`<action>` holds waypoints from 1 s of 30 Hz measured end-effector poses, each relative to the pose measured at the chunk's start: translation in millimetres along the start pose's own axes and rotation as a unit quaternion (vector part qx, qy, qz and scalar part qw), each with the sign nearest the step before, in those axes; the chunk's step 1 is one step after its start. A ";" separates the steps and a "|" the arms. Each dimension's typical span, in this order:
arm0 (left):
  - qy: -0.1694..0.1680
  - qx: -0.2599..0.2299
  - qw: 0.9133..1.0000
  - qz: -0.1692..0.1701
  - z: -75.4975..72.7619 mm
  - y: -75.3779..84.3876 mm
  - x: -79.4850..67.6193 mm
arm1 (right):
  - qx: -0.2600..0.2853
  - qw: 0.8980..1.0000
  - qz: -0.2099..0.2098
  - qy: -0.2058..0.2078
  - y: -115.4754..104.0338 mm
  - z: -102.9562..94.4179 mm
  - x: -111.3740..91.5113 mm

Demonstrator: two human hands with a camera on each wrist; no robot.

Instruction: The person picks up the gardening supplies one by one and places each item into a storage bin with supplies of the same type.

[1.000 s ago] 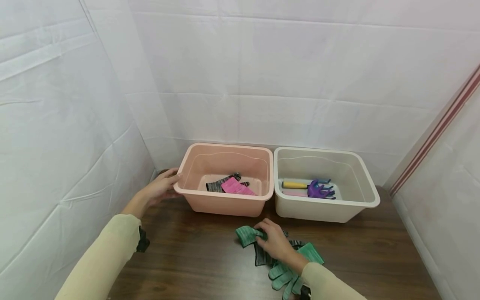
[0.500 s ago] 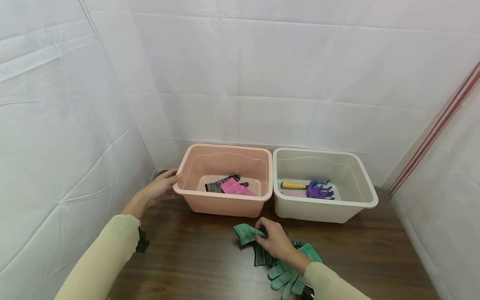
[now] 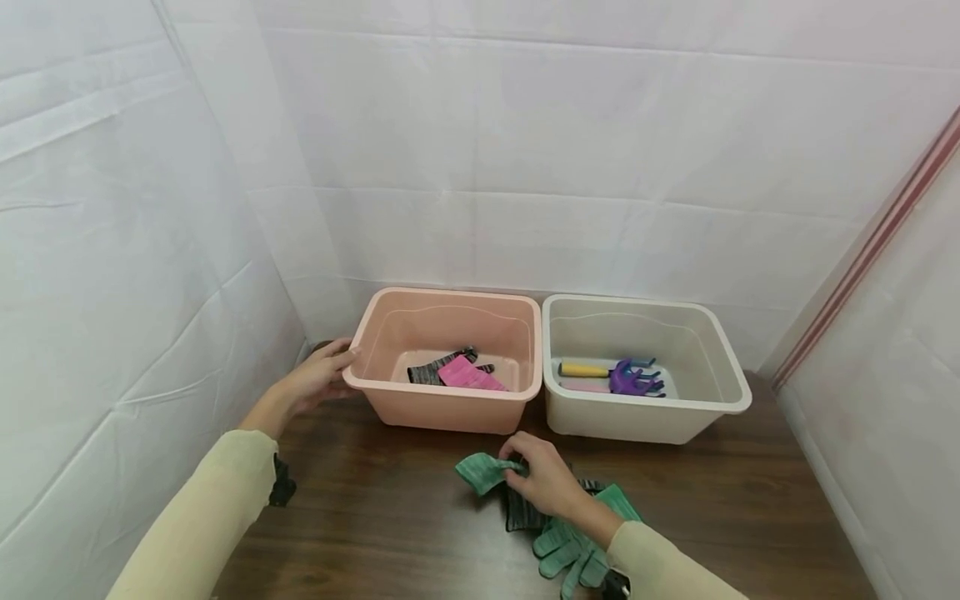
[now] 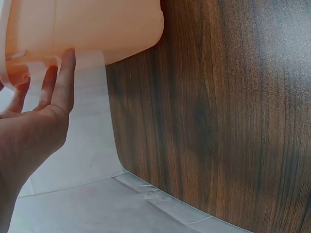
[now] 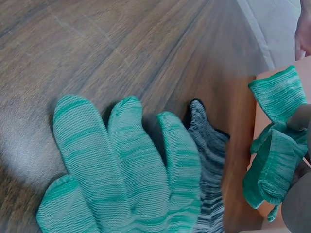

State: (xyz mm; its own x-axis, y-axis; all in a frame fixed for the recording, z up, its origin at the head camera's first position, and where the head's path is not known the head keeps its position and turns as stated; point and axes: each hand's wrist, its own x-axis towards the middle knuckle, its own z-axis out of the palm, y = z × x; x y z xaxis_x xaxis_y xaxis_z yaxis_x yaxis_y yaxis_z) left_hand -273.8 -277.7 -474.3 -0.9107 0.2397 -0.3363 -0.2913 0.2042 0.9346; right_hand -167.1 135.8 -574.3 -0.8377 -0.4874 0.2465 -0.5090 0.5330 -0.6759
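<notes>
My right hand (image 3: 546, 479) pinches a green knit glove (image 3: 480, 472), its cuff sticking out to the left. In the right wrist view this glove (image 5: 274, 165) hangs bunched from the fingers. Below the hand, a second green glove (image 3: 566, 550) lies spread on the table, partly over a black-and-grey striped glove (image 3: 523, 510). At the left end of the pink bin (image 3: 442, 408), my left hand (image 3: 318, 377) holds the rim, with fingers against the outer wall in the left wrist view. Inside that bin are a striped glove (image 3: 429, 372) and a pink glove cuff (image 3: 471, 374).
A white bin (image 3: 622, 421) stands close to the pink one on the right. It holds a yellow-handled tool (image 3: 585, 370) and a purple hand rake (image 3: 628, 379). White cloth (image 3: 480, 167) surrounds the wooden table (image 3: 360, 517) at the back and sides.
My right hand has shifted slightly left with the green glove, whose cuff now reaches further left. The left hand stays at the pink bin's rim.
</notes>
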 end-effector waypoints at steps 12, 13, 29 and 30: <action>-0.003 0.006 1.000 0.000 -1.0 -0.4 -2.3 | 0.004 1.000 -0.023 -0.011 -16.6 -8.7 6.8; -0.003 0.006 1.000 0.000 -0.8 -0.3 -2.3 | 0.003 1.000 -0.025 -0.010 -18.0 -9.9 7.1; -0.013 -0.002 1.000 0.004 -1.8 -0.5 -2.2 | 0.015 0.999 -0.040 -0.019 -34.6 -26.4 15.2; -0.013 -0.005 1.000 0.004 -2.2 -0.5 -1.7 | 0.018 0.999 -0.040 -0.019 -35.9 -27.3 15.4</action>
State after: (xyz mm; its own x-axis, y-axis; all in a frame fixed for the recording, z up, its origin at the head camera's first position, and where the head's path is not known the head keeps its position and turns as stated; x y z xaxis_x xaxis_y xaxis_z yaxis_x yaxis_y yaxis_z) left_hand -272.8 -280.3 -474.0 -0.9049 0.2668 -0.3316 -0.2868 0.1934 0.9383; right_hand -167.2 128.0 -527.3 -0.7857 -0.5542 0.2747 -0.5663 0.4658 -0.6800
